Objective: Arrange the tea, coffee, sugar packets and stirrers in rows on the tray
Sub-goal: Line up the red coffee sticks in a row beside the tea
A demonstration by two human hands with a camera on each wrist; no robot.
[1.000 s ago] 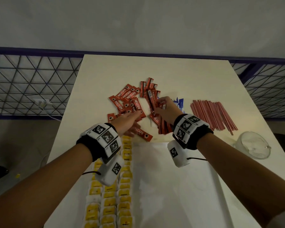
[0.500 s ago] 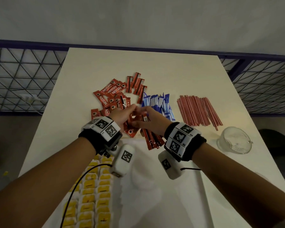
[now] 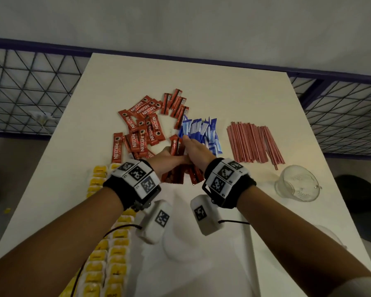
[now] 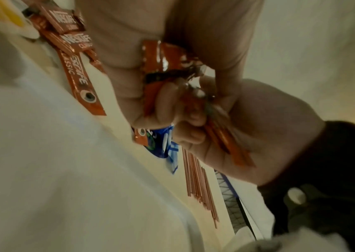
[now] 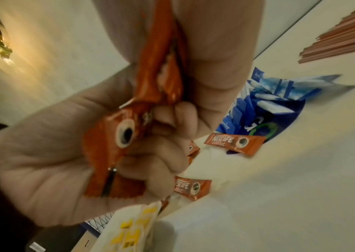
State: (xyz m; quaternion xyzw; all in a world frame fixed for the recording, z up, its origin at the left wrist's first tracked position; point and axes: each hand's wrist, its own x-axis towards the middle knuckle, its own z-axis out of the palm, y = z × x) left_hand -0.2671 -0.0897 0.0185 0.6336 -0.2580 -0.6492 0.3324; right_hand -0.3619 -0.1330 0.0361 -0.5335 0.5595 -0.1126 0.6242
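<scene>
Both hands meet over the far edge of the white tray point(image 3: 201, 264) and grip one bundle of red coffee sticks point(image 3: 175, 144) between them. My left hand point(image 3: 168, 157) holds the bundle from the left, my right hand point(image 3: 194, 147) from the right. The bundle point(image 4: 161, 56) stands nearly upright in the curled fingers, and its lower ends point(image 5: 116, 146) poke out below the palms. More loose coffee sticks point(image 3: 141, 129) lie just beyond. Blue sugar packets point(image 3: 201, 131) and red stirrers point(image 3: 253, 142) lie to the right. Yellow tea bags point(image 3: 116, 243) fill rows on the tray's left side.
A clear glass cup point(image 3: 296, 183) stands on the table point(image 3: 201, 82) at the right, beside the tray. A dark metal mesh railing point(image 3: 30, 88) runs behind and beside the table. The tray's right part is bare white.
My hands have drawn together and back from the coffee pile, gathering the sticks into one upright bundle. The blue sugar packets, hidden a second ago, now show.
</scene>
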